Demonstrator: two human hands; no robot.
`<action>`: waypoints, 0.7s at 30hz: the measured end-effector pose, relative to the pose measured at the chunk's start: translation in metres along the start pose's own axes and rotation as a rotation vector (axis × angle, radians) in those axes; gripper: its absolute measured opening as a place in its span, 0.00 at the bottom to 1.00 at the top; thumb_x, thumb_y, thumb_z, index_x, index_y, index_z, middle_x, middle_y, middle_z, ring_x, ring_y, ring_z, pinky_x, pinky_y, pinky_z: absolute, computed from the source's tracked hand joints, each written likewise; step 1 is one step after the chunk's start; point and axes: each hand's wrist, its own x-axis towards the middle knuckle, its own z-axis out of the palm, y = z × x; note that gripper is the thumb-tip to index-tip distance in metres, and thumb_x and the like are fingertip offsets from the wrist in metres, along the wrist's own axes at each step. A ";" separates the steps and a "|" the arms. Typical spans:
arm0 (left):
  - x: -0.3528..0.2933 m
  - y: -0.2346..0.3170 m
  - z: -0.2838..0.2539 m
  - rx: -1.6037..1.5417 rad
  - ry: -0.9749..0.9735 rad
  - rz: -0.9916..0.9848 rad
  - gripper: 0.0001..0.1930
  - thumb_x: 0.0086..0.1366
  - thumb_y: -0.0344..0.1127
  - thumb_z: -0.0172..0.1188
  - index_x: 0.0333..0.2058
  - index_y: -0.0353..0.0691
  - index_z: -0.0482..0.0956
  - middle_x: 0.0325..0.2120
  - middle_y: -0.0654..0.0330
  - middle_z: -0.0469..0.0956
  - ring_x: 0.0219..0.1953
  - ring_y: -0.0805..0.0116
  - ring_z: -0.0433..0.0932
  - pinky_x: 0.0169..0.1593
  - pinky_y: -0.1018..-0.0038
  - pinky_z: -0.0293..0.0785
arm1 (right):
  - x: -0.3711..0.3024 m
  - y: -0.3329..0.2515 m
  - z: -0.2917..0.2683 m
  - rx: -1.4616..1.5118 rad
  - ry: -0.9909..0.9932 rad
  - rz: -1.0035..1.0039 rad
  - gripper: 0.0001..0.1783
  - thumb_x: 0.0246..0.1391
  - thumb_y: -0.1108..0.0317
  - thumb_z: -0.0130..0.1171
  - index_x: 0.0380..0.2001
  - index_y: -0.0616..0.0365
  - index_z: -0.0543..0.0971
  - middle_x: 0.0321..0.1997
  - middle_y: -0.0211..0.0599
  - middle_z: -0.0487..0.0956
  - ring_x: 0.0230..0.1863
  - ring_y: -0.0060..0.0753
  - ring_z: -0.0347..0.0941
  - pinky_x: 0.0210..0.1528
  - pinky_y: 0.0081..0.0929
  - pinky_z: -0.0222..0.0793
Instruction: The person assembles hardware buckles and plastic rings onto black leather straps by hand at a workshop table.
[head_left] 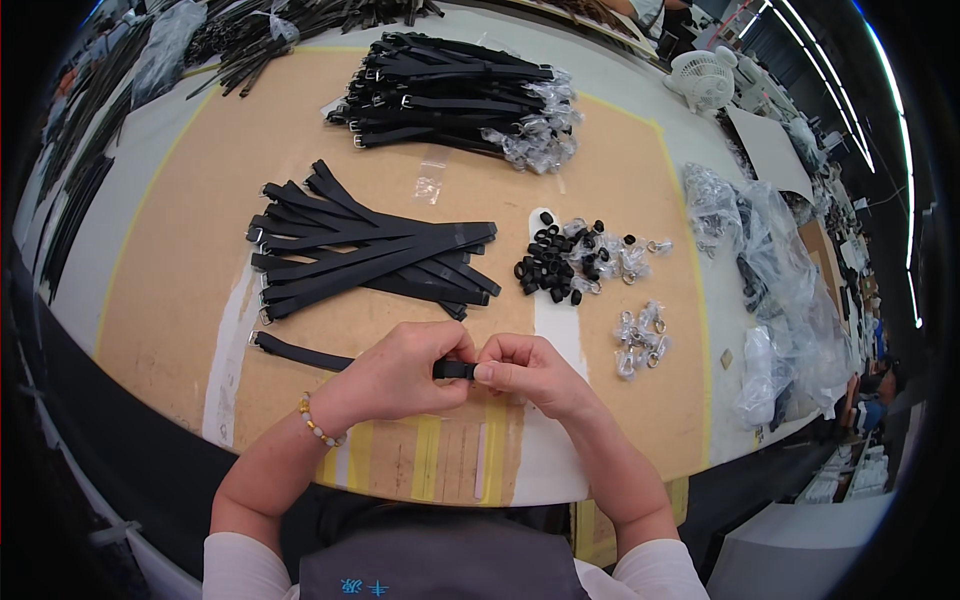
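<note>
Strap (300, 352) near table's (640, 440) front edge, end pinched in left hand (405, 372) and right hand (528, 375); apparently mid-work. Far bundle (450, 98) seems finished. Seemingly remaining: fanned straps (360, 238), loose loops (545, 262), wrapped fittings (627, 362).

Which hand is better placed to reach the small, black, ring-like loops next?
Probably the right hand: it's nearer the loops than the left hand, though both hold the long, flat black strap.

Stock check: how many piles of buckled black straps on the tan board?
2: a stack at the far side, and a fanned pile nearer, left of centre. Separately, left hand and right hand hold one strap.
</note>
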 end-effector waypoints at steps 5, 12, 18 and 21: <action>0.000 0.000 0.001 -0.002 -0.028 -0.058 0.13 0.52 0.29 0.68 0.35 0.32 0.77 0.30 0.50 0.81 0.34 0.55 0.83 0.40 0.67 0.79 | 0.001 0.003 -0.001 -0.006 -0.001 -0.018 0.14 0.61 0.56 0.67 0.32 0.55 0.80 0.25 0.18 0.75 0.24 0.07 0.62 0.24 0.13 0.52; 0.000 0.000 0.002 0.007 -0.046 -0.055 0.12 0.53 0.28 0.68 0.35 0.32 0.76 0.30 0.50 0.80 0.35 0.55 0.82 0.41 0.67 0.79 | 0.000 0.002 -0.001 -0.015 0.007 -0.021 0.13 0.60 0.57 0.68 0.33 0.55 0.80 0.26 0.17 0.76 0.27 0.07 0.64 0.26 0.12 0.55; -0.001 0.000 0.002 0.032 -0.048 -0.037 0.12 0.53 0.28 0.68 0.35 0.32 0.76 0.31 0.49 0.81 0.36 0.54 0.82 0.41 0.66 0.79 | 0.001 0.004 0.000 -0.007 -0.001 -0.021 0.13 0.59 0.59 0.69 0.33 0.56 0.80 0.28 0.18 0.76 0.29 0.07 0.66 0.28 0.12 0.57; -0.002 -0.002 0.002 0.038 -0.049 -0.010 0.13 0.53 0.28 0.67 0.36 0.33 0.76 0.31 0.50 0.81 0.35 0.54 0.82 0.41 0.66 0.78 | 0.001 0.004 0.001 -0.032 0.013 -0.028 0.13 0.59 0.59 0.69 0.33 0.56 0.80 0.28 0.18 0.77 0.29 0.06 0.66 0.29 0.12 0.58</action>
